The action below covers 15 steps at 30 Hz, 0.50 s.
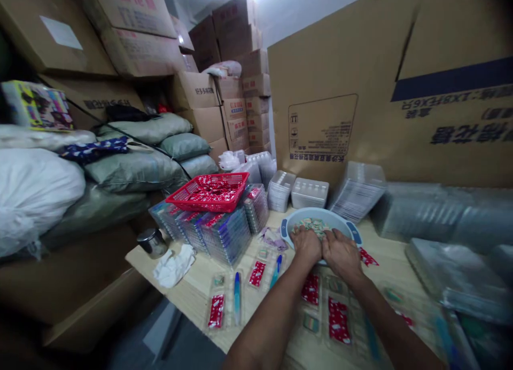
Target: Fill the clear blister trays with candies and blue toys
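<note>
Both hands are inside a light blue basin (pixel 348 220) with dark blue handles. Small, pale green and tan pieces (pixel 315 224) lie in it. My left hand (pixel 308 244) reaches down into the pieces with bent fingers. Close beside it, my right hand (pixel 340 251) is also bent over them. The fingertips are partly hidden, and I cannot make out what they hold. In front of the basin lie clear plastic trays with red patterned packets (pixel 339 319) and small pieces in their compartments. A blue pen (pixel 237 298) rests in a tray to the left.
A red basket (pixel 236 196) of red packets sits on stacked filled trays (pixel 226 236). Stacks of clear trays (pixel 356 191) stand behind the basin. A metal cup (pixel 152 243) and white cloth (pixel 174 264) lie near the left table edge. A large carton (pixel 380 119) walls the back.
</note>
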Available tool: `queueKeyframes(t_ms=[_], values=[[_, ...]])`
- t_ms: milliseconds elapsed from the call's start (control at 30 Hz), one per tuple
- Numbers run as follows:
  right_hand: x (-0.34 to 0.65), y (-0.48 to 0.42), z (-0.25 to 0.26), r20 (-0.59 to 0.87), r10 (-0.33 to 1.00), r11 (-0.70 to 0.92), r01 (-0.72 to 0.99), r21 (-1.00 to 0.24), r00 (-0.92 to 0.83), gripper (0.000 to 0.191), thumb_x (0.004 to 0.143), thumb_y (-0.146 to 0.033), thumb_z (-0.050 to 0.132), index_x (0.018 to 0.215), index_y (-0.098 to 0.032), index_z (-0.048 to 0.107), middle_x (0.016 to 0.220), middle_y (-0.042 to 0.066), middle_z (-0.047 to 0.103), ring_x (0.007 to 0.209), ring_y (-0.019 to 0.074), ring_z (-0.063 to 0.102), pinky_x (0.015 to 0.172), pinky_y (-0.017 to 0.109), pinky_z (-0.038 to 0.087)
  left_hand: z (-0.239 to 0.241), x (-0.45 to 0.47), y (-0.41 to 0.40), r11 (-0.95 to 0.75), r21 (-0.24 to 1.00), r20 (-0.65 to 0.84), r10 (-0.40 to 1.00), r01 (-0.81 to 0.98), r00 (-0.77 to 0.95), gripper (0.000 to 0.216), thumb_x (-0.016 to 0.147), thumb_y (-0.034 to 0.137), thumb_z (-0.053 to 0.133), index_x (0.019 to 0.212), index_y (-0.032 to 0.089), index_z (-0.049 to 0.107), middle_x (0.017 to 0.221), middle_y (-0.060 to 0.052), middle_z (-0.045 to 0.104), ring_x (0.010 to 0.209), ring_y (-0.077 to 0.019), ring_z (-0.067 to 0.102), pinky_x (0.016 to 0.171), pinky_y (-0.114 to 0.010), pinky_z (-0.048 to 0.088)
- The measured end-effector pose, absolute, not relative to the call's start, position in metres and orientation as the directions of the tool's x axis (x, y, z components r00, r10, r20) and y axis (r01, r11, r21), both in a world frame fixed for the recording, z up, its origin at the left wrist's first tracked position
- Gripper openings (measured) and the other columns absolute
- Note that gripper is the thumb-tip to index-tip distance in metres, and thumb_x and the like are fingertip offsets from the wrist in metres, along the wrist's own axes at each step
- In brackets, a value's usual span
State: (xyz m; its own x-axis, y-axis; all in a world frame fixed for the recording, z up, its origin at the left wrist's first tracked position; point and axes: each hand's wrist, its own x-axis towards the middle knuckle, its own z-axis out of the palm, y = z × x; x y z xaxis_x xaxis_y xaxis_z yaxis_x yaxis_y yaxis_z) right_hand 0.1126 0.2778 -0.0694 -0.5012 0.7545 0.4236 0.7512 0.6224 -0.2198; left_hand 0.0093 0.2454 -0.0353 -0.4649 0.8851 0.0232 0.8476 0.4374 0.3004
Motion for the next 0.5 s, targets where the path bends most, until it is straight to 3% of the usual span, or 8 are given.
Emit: queueKeyframes(t_ms=[100,167,233,300,400,500], values=[[0.112,0.283,-0.072,0.457,0.756,0.638,0.683,-0.356,-0.468,0.049,0.102,-0.035,0.029,0.131,-0.011,0.061,0.139,0.022,0.057,0.126,0.0331,0.055,0.103,0.053,0.043,-0.032,0.012,0.243,0.438,0.308,0.090,0.870,0.845,-0.484,0.043,0.097,0.036,0.043,0.124,0.011,0.067,0.143,-0.019,0.056,0.138,-0.0334,0.046,0.114,-0.049,0.036],[0.117,0.284,-0.070,0.463,0.794,0.604,0.598,-0.527,-0.394,0.054,0.102,-0.042,0.027,0.140,-0.016,0.055,0.152,0.017,0.047,0.141,0.0323,0.042,0.111,0.056,0.037,-0.028,0.014,0.242,0.436,0.322,0.154,0.852,0.840,-0.501,0.048,0.101,0.035,0.034,0.138,0.014,0.056,0.153,-0.017,0.046,0.145,-0.0312,0.037,0.118,-0.048,0.030],[0.131,0.278,-0.065,0.433,0.853,0.521,0.487,-0.701,-0.290,0.059,0.102,-0.047,0.022,0.148,-0.020,0.046,0.159,0.014,0.038,0.149,0.0296,0.031,0.115,0.056,0.033,-0.023,0.016,0.239,0.406,0.382,0.246,0.821,0.830,-0.515,0.052,0.103,0.035,0.030,0.148,0.015,0.045,0.161,-0.015,0.036,0.151,-0.0288,0.027,0.123,-0.046,0.022],[0.157,0.260,-0.059,0.410,0.892,0.453,0.405,-0.794,-0.193,0.063,0.102,-0.048,0.017,0.154,-0.018,0.037,0.163,0.013,0.032,0.151,0.0264,0.027,0.118,0.052,0.031,-0.019,0.015,0.230,0.313,0.517,0.380,0.750,0.797,-0.541,0.052,0.101,0.033,0.035,0.148,0.013,0.045,0.161,-0.015,0.035,0.152,-0.0271,0.026,0.124,-0.045,0.020],[0.215,0.214,-0.053,0.453,0.882,0.461,0.429,-0.777,-0.128,0.062,0.103,-0.046,0.017,0.158,-0.019,0.027,0.165,0.012,0.028,0.152,0.0234,0.026,0.120,0.046,0.029,-0.015,0.008,0.193,0.115,0.664,0.552,0.591,0.739,-0.588,0.053,0.099,0.033,0.038,0.147,0.010,0.042,0.160,-0.020,0.034,0.152,-0.0257,0.027,0.123,-0.044,0.024],[0.278,0.151,-0.055,0.513,0.849,0.486,0.563,-0.669,-0.124,0.060,0.103,-0.045,0.024,0.159,-0.022,0.026,0.167,0.012,0.022,0.153,0.0282,0.021,0.120,0.055,0.025,-0.018,-0.013,0.120,0.005,0.575,0.704,0.506,0.818,-0.498,0.057,0.100,0.039,0.038,0.149,0.011,0.038,0.162,-0.019,0.033,0.154,-0.0254,0.020,0.125,-0.045,0.019]])
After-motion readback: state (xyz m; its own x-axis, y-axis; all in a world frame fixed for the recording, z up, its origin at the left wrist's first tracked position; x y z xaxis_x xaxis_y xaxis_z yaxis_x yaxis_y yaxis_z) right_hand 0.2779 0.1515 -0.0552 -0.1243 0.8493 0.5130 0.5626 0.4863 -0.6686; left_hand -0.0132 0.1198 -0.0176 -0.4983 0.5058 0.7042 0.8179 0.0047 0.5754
